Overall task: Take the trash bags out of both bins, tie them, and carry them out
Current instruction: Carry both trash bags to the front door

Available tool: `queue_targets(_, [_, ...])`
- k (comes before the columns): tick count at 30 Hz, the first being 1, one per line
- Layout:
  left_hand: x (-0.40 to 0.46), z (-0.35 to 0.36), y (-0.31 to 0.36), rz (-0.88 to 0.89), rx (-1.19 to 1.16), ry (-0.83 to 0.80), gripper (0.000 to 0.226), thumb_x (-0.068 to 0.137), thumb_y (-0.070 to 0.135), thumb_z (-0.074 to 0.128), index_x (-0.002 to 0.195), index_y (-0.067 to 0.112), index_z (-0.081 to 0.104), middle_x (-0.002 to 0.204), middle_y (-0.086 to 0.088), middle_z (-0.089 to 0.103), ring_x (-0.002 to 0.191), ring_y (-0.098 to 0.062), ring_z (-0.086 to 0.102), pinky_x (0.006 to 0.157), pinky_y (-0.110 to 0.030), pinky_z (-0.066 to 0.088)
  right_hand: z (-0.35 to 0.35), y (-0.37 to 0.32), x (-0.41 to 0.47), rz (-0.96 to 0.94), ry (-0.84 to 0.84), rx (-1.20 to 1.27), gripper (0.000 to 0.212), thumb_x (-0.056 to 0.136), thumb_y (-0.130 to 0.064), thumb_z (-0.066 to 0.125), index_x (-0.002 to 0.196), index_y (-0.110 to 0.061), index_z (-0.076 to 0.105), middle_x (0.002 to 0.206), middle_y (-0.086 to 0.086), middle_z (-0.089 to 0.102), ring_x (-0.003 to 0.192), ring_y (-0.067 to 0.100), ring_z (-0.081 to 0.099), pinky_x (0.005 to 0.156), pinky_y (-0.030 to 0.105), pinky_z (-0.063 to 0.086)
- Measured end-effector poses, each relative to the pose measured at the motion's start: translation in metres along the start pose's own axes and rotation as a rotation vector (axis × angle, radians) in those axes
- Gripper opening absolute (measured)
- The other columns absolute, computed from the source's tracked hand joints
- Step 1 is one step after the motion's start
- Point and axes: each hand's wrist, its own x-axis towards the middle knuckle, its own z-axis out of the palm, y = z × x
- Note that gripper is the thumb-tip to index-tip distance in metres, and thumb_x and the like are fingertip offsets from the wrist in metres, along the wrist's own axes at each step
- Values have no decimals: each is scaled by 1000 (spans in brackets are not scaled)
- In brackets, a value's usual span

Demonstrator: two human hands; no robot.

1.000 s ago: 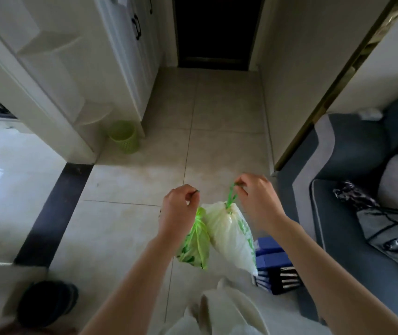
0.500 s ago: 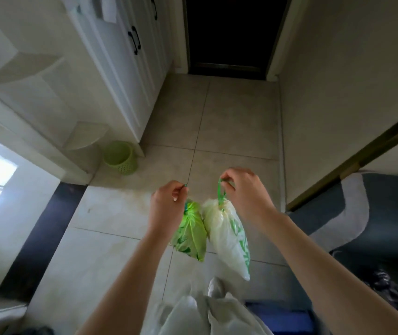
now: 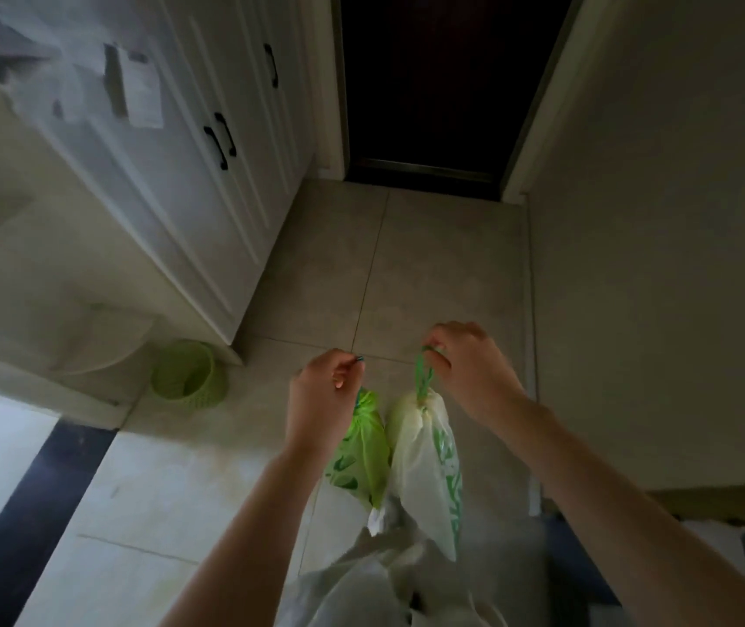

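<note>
Two tied trash bags hang side by side in front of me above the tiled floor. My left hand [image 3: 323, 393] is shut on the drawstring of the green trash bag [image 3: 361, 450]. My right hand [image 3: 470, 368] pinches the green drawstring loop of the white trash bag [image 3: 425, 468], which has green print down its side. The two bags touch each other. A green mesh bin [image 3: 187, 375] stands on the floor to the left, by the cabinet's corner, with no bag visible in it.
White cabinet doors [image 3: 208, 165] with black handles line the left side of a narrow hallway. A plain wall [image 3: 660, 264] closes the right side. A dark doorway [image 3: 438, 83] lies straight ahead. A black floor strip [image 3: 36, 513] runs at lower left.
I have walked forward down the hallway with both bags in hand. The sofa and the blue books have dropped out of view, the doorway is nearer, and the scene is darker.
</note>
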Motion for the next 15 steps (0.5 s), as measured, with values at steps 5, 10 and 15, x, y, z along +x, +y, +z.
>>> queue_targets(5, [108, 26, 33, 30, 0, -6, 10, 85, 15, 66, 80, 9, 72, 73, -3, 73, 66, -5, 62, 60, -1, 39, -25, 25, 103, -28, 38, -3, 6, 89, -17, 59, 90, -15, 65, 92, 5, 67, 92, 25, 57, 75, 32, 46])
queue_targets(10, [212, 59, 57, 25, 8, 35, 9, 84, 14, 67, 77, 10, 72, 70, 0, 71, 62, -4, 60, 57, 1, 38, -45, 50, 207, -55, 56, -32, 10, 89, -19, 59, 94, -13, 66, 95, 4, 68, 92, 24, 56, 74, 32, 45])
queue_targets(15, [318, 97, 78, -22, 32, 67, 10, 85, 16, 66, 80, 11, 72, 69, 5, 67, 69, -5, 61, 59, 0, 37, -64, 78, 321, -121, 28, -11, 13, 90, -19, 57, 96, -12, 66, 97, 6, 68, 94, 24, 55, 76, 36, 48])
